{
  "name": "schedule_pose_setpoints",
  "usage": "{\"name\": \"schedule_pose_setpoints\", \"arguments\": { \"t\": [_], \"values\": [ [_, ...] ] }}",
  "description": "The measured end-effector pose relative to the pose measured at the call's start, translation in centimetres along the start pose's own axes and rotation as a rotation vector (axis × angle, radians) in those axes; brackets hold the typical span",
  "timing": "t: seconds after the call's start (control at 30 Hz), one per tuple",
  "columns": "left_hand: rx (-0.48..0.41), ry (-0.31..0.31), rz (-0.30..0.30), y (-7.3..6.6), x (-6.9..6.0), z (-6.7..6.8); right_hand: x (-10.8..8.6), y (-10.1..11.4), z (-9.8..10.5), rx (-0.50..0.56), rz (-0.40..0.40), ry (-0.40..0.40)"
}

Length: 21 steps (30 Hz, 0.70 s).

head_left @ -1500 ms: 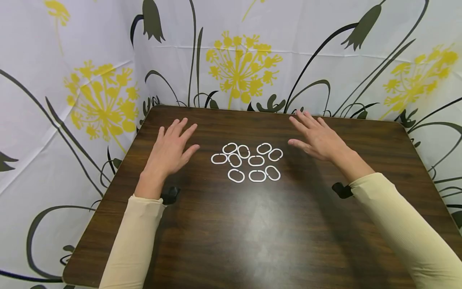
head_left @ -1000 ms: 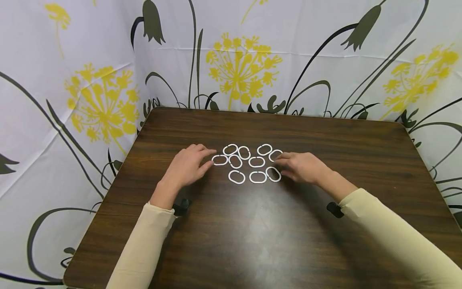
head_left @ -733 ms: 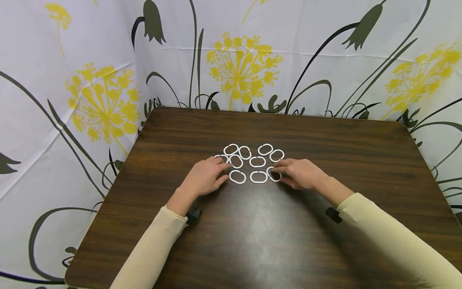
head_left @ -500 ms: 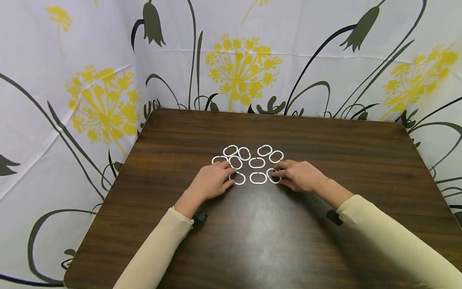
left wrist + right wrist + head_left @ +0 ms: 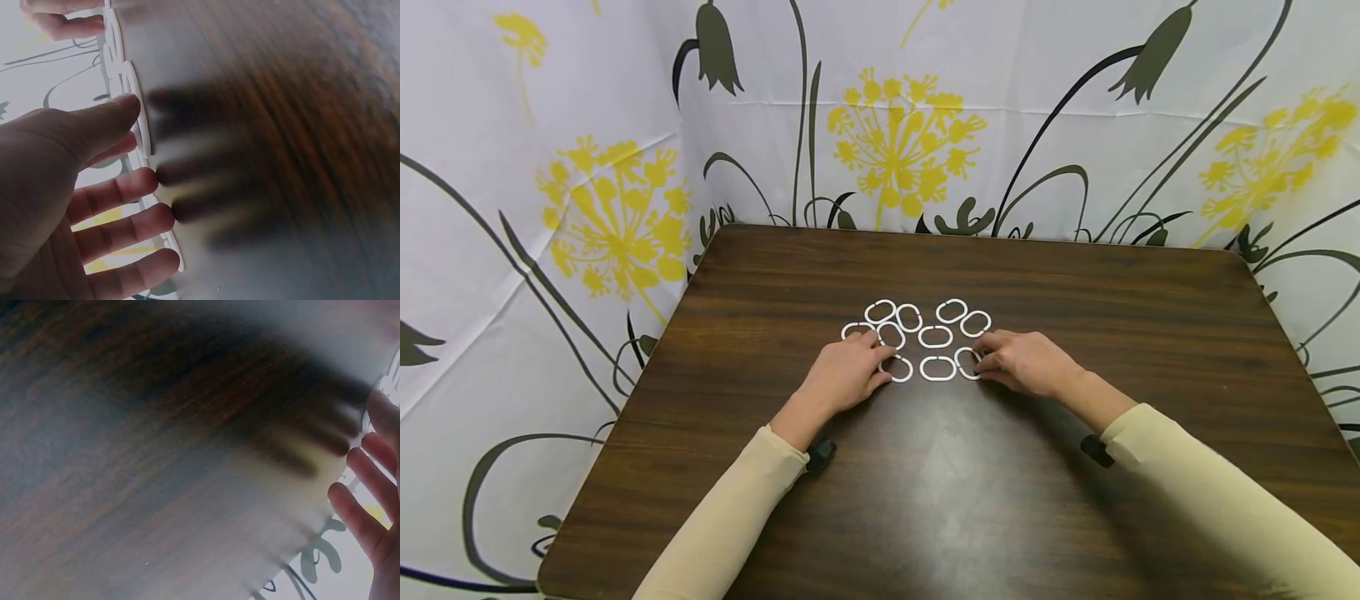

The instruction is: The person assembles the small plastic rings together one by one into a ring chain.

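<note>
Several white oval plastic shower curtain rings, each with a small gap, lie flat in a loose group on the dark wooden table. My left hand (image 5: 842,373) is at the group's front left, its thumb and index finger pinching the edge of the front left ring (image 5: 912,367). In the left wrist view this ring (image 5: 145,128) sits by the thumb, the other fingers spread apart. On the other side, my right hand (image 5: 1028,363) pinches the front right ring (image 5: 956,359). Between them lies another ring (image 5: 938,380). The right wrist view shows the right fingers (image 5: 369,481) but hardly any ring.
More rings lie behind the hands, among them a middle ring (image 5: 935,347) and a back right ring (image 5: 952,322). The brown table (image 5: 940,517) ends at a white curtain (image 5: 970,50) with a floral print at the back and left.
Both hands have come down and inward from above the table's sides to the front rings. Over the last half second their fingers have closed on them, and those two rings have shifted slightly inward.
</note>
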<state>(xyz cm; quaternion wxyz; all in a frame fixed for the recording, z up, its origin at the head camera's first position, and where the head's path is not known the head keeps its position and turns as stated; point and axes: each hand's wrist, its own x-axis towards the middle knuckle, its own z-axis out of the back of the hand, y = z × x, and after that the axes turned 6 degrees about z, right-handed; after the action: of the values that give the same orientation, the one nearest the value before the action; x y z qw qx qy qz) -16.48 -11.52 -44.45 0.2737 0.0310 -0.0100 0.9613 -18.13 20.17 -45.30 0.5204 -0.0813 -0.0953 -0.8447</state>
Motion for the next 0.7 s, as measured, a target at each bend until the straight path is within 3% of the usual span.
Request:
{"name": "schedule_pose_setpoints", "arguments": {
  "t": [0.23, 0.37, 0.53, 0.7],
  "values": [
    [-0.010, 0.009, 0.014, 0.0, 0.2, 0.0, 0.2, -0.1, -0.1, 0.008, 0.028, -0.014],
    [-0.043, 0.020, 0.016, 0.2, 0.4, -0.1, 0.2, -0.1, 0.0, 0.020, -0.016, -0.014],
    [-0.142, 0.037, 0.032, 0.5, 0.6, -0.1, 0.1, -0.2, 0.1, 0.080, -0.102, -0.030],
    [-0.271, 0.075, 0.048, 1.2, 0.5, 0.0, 0.1, -0.1, 0.2, 0.109, -0.108, -0.081]
  ]
}}
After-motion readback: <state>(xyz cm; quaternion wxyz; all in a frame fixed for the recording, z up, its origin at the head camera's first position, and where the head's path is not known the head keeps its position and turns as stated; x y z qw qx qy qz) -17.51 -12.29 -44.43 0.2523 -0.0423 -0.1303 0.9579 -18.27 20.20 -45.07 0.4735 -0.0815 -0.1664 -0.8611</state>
